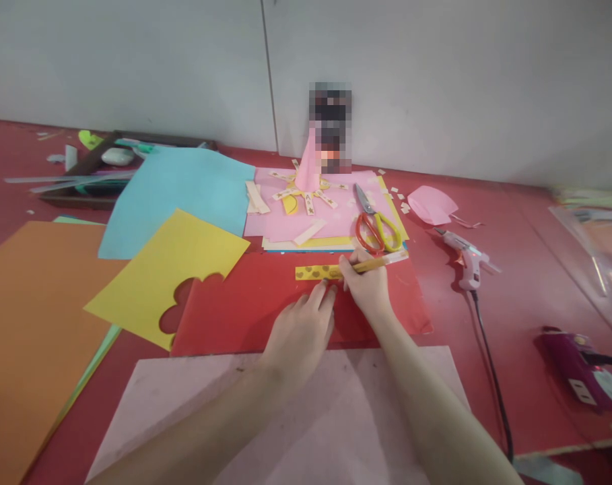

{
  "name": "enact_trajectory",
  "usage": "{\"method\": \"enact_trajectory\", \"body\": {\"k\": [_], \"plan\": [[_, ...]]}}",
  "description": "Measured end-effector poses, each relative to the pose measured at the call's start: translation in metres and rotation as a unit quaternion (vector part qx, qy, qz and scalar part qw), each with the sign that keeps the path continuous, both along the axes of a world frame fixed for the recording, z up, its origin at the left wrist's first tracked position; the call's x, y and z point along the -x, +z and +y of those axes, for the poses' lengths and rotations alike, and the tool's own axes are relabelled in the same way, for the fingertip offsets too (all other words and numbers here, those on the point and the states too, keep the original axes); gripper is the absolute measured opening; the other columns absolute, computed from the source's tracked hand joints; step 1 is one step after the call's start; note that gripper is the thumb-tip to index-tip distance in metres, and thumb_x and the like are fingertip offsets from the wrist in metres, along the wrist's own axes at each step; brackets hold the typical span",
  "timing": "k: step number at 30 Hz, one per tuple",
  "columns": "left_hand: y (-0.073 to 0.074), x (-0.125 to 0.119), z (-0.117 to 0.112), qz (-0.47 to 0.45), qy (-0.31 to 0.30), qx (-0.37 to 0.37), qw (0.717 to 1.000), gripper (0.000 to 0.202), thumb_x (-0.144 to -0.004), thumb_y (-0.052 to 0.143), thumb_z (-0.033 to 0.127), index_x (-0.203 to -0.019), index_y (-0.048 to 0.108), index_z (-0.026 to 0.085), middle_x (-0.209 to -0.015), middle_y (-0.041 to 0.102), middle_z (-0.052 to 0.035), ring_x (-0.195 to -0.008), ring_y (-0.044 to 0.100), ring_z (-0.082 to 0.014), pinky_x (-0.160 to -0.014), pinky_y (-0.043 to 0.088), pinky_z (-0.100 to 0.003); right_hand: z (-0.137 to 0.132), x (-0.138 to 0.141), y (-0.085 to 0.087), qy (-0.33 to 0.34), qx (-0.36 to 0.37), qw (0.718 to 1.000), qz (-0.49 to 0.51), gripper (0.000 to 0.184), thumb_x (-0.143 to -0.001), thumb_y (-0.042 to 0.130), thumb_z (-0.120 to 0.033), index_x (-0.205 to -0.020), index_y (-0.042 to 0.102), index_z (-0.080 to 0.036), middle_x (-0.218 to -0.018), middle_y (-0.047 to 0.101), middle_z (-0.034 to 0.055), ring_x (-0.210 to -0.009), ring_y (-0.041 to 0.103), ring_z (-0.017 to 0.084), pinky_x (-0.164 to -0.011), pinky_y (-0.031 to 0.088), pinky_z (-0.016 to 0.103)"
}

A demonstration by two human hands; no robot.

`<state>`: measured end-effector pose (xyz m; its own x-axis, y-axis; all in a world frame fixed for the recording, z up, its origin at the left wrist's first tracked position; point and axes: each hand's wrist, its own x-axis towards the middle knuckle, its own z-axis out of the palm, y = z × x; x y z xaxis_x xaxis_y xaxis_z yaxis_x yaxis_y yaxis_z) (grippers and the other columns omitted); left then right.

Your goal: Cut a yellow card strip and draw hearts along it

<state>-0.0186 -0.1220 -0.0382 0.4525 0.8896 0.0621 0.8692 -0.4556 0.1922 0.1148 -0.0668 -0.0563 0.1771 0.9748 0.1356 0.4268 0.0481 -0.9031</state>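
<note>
A narrow yellow paper strip with dark heart shapes drawn along it lies flat on a red sheet. The fingertips of my left hand rest at the strip's lower edge, fingers stretched out and holding nothing. My right hand is closed around a gold-coloured pen over the strip's right end; the fingers hide the pen's tip. Just beyond, scissors with one red and one yellow handle lie partly spread. Behind the strip a pink paper cone stands among decorated pale strips radiating from its base.
Left are a blue sheet, a cut-out yellow sheet, an orange sheet and a dark tray. Right are a pink glue gun, its cord and a purple power strip. A pixelated upright object stands against the wall.
</note>
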Motion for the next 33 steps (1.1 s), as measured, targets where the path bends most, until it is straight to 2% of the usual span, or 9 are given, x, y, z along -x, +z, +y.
{"method": "enact_trajectory", "body": {"k": [3,8,13,17,22,33], "plan": [[0.0003,0.0000,-0.0002,0.002,0.001,-0.004,1.000,0.035,-0.086,0.035,0.015,-0.118,0.047,0.014,-0.117,0.056,-0.0080,-0.077,0.061,-0.0175,-0.062,0.053,-0.033,-0.0001,0.0001,0.0003,0.017,0.003,1.000,0.009,0.030,-0.078,0.050,-0.035,-0.055,0.035,-0.022,-0.037,0.041,-0.0086,-0.036,0.044,0.009,-0.046,0.036,0.020],[0.0003,0.0001,0.0000,0.000,0.001,-0.003,1.000,0.034,-0.086,0.035,0.015,-0.118,0.048,0.014,-0.115,0.057,-0.0072,-0.077,0.061,-0.0173,-0.063,0.053,-0.033,-0.0005,-0.0002,0.0002,-0.001,-0.002,1.000,-0.024,0.030,-0.076,0.050,-0.031,-0.054,0.033,-0.022,-0.037,0.039,-0.0088,-0.036,0.041,0.009,-0.045,0.034,0.020],[-0.0001,0.0001,0.0001,-0.006,0.000,-0.005,1.000,0.034,-0.086,0.036,0.015,-0.117,0.047,0.014,-0.114,0.057,-0.0085,-0.078,0.061,-0.0176,-0.062,0.053,-0.032,-0.0005,-0.0004,0.0008,0.022,0.004,1.000,0.002,0.031,-0.078,0.049,-0.035,-0.055,0.034,-0.022,-0.037,0.040,-0.0087,-0.036,0.044,0.009,-0.047,0.037,0.021],[-0.0011,0.0003,0.0000,-0.009,-0.003,-0.004,1.000,0.034,-0.086,0.035,0.014,-0.118,0.047,0.014,-0.114,0.057,-0.0084,-0.078,0.061,-0.0180,-0.063,0.053,-0.033,0.0000,-0.0004,0.0008,0.003,-0.002,1.000,-0.024,0.030,-0.077,0.050,-0.031,-0.054,0.033,-0.022,-0.037,0.039,-0.0089,-0.035,0.041,0.009,-0.045,0.034,0.021],[-0.0016,0.0002,0.0000,-0.019,0.000,-0.002,1.000,0.034,-0.086,0.036,0.014,-0.118,0.047,0.014,-0.112,0.057,-0.0093,-0.081,0.062,-0.0188,-0.063,0.053,-0.033,0.0002,-0.0001,0.0008,0.014,0.001,1.000,0.000,0.030,-0.078,0.049,-0.035,-0.055,0.034,-0.022,-0.037,0.041,-0.0084,-0.037,0.045,0.010,-0.047,0.037,0.021],[-0.0007,0.0006,0.0000,-0.011,-0.002,0.001,1.000,0.034,-0.086,0.034,0.015,-0.118,0.046,0.015,-0.115,0.056,-0.0091,-0.077,0.061,-0.0173,-0.062,0.052,-0.033,-0.0003,0.0002,0.0020,0.002,-0.004,1.000,-0.016,0.030,-0.078,0.049,-0.036,-0.056,0.034,-0.022,-0.037,0.042,-0.0083,-0.037,0.046,0.010,-0.046,0.036,0.021]]}}
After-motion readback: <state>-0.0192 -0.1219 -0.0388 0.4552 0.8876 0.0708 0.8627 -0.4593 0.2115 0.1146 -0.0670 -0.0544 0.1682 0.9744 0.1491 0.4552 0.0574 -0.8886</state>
